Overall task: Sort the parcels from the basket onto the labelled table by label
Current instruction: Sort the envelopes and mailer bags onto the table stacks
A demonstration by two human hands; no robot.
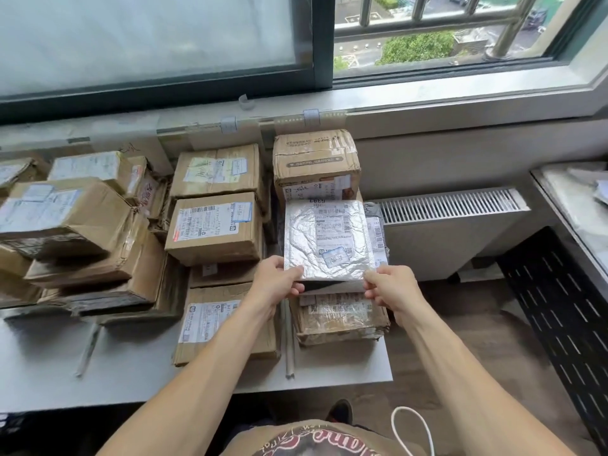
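Foil parcel (329, 238) pinched at its near corners by left hand (279, 278) and right hand (388, 287), held low over rightmost stack (342, 320) on desk (131, 373), just before tall cardboard box (312, 156). Probably light, thin, crinkly and slippery; best gripped by edges.

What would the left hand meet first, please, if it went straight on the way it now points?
The left hand pinches the silver mailer and points away over the right-hand stack. Pushed on, the mailer's far edge would probably reach the tall cardboard box behind it first, though depth is unclear.
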